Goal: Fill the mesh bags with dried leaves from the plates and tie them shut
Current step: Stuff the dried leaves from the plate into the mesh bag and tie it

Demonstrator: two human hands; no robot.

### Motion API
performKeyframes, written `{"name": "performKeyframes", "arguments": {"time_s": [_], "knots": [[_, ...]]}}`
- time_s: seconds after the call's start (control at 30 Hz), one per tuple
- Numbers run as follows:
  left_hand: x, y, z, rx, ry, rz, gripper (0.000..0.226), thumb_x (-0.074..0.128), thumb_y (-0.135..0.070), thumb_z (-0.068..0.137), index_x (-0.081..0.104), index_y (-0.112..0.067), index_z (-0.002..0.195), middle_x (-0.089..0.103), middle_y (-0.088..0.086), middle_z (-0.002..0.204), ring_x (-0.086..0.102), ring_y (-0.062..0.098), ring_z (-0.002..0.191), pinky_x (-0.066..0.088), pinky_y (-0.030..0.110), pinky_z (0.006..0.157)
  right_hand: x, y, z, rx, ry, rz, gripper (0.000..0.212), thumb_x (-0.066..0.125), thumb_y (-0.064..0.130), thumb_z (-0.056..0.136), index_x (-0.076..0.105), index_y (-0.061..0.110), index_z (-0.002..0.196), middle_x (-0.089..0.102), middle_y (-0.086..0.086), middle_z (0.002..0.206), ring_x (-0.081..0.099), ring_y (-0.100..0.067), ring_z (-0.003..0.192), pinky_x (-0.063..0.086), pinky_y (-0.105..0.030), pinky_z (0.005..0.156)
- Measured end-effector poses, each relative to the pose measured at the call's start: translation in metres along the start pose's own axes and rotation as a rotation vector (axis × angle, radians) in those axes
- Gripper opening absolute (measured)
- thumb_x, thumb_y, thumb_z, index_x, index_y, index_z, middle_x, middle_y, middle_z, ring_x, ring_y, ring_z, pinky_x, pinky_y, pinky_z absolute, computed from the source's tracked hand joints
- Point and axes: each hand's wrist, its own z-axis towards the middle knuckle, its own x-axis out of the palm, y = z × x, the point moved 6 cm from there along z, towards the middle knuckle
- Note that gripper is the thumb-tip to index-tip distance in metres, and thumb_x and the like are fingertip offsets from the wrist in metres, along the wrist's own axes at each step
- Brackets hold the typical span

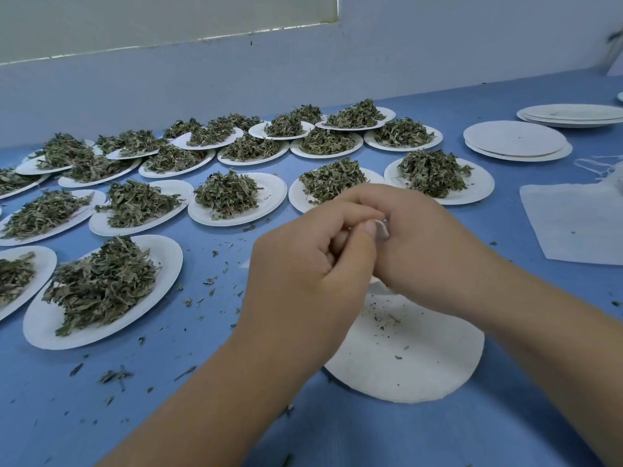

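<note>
Seemingly the neck of a mesh bag [382, 229] is pinched by the curled left hand [313, 261] and right hand [421, 237] over an emptied plate [424, 369], so crumbs are caught. Leaves [101, 288] are kept heaped nearby.

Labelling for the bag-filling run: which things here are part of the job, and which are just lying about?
In the job: left hand and right hand, pinching a white scrap between them; plates of dried leaves; flat white bag; emptied plate.
Lying about: stacks of empty plates; leaf crumbs on the table.
</note>
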Motion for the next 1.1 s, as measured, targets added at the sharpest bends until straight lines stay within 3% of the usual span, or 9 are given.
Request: {"name": "performKeyframes", "arguments": {"time_s": [0.17,0.3,0.4,0.53,0.63,0.7,0.83,0.97,1.1], "knots": [[-0.004,0.005,0.002,-0.047,-0.012,-0.013,0.02,0.056,-0.022,0.085,0.069,-0.038,0.084,0.062,0.001,0.064,0.055,0.014,0.058,0.045,0.021,0.049,0.0,-0.007,-0.001,0.081,0.058,0.119,0.016,0.055,0.023,0.08,0.065,0.026,0.092,0.066,0.011,0.07,0.057,-0.006,0.05,0.043,-0.016,0.048],[-0.011,0.008,0.004,-0.076,-0.052,-0.024,0.02,0.056,-0.023,0.086,0.07,-0.036,0.083,0.064,0.001,0.067,0.057,0.016,0.062,0.047,0.027,0.052,0.006,-0.004,-0.004,0.061,0.251,0.228,0.056,0.061,0.0,0.072,0.064,0.036,0.115,0.067,0.01,0.105,0.065,-0.006,0.08,0.052,-0.022,0.066],[-0.011,0.009,0.005,-0.085,-0.046,-0.026,0.022,0.056,-0.023,0.086,0.07,-0.038,0.081,0.063,-0.001,0.065,0.054,0.011,0.058,0.043,0.02,0.05,0.009,0.001,-0.005,-0.005,0.241,0.158,0.065,0.056,-0.009,0.073,0.061,0.04,0.116,0.066,0.015,0.103,0.065,-0.018,0.09,0.054,-0.036,0.071],[-0.007,0.008,0.002,-0.092,-0.025,-0.028,0.021,0.056,-0.026,0.085,0.07,-0.04,0.08,0.061,-0.001,0.063,0.052,0.007,0.054,0.043,0.018,0.047,0.007,0.003,-0.004,-0.026,0.157,0.124,0.047,0.055,-0.004,0.074,0.066,0.036,0.095,0.065,0.019,0.083,0.058,0.006,0.068,0.043,-0.009,0.057],[-0.004,0.008,0.002,-0.104,-0.023,-0.065,0.017,0.057,-0.026,0.084,0.07,-0.037,0.08,0.062,0.0,0.065,0.054,0.01,0.055,0.044,0.018,0.047,0.004,-0.002,-0.002,0.039,0.083,0.144,0.029,0.06,0.0,0.082,0.069,0.025,0.093,0.068,0.008,0.082,0.06,-0.007,0.061,0.046,-0.02,0.048],[-0.001,0.007,0.001,-0.086,-0.006,-0.067,0.018,0.058,-0.024,0.083,0.069,-0.037,0.08,0.062,0.001,0.067,0.055,0.014,0.06,0.045,0.021,0.05,0.002,-0.002,-0.001,0.041,0.024,0.109,0.016,0.059,0.013,0.078,0.069,0.023,0.086,0.069,0.004,0.08,0.064,-0.017,0.07,0.051,-0.03,0.057],[0.005,0.006,0.001,-0.051,0.028,-0.037,0.021,0.059,-0.02,0.083,0.067,-0.039,0.078,0.06,0.001,0.067,0.052,0.011,0.059,0.039,0.01,0.05,0.002,-0.003,0.002,0.042,-0.039,-0.045,0.023,0.048,0.03,0.064,0.066,0.023,0.078,0.066,0.005,0.074,0.058,-0.005,0.065,0.046,-0.022,0.056],[-0.002,0.011,0.003,-0.087,0.007,-0.058,0.019,0.057,-0.023,0.085,0.07,-0.037,0.082,0.06,0.001,0.063,0.053,0.011,0.054,0.048,0.027,0.048,0.002,-0.007,0.0,0.081,0.11,0.065,0.015,0.057,0.02,0.086,0.07,0.027,0.088,0.066,0.012,0.071,0.056,0.004,0.057,0.041,-0.009,0.052],[-0.006,0.012,0.005,-0.077,0.002,-0.036,0.02,0.056,-0.023,0.087,0.07,-0.037,0.084,0.059,-0.001,0.062,0.051,0.006,0.052,0.048,0.026,0.045,0.001,-0.012,0.0,0.136,0.179,0.2,0.022,0.054,0.026,0.096,0.074,0.033,0.101,0.071,-0.005,0.086,0.06,-0.014,0.069,0.054,-0.029,0.069]]}}
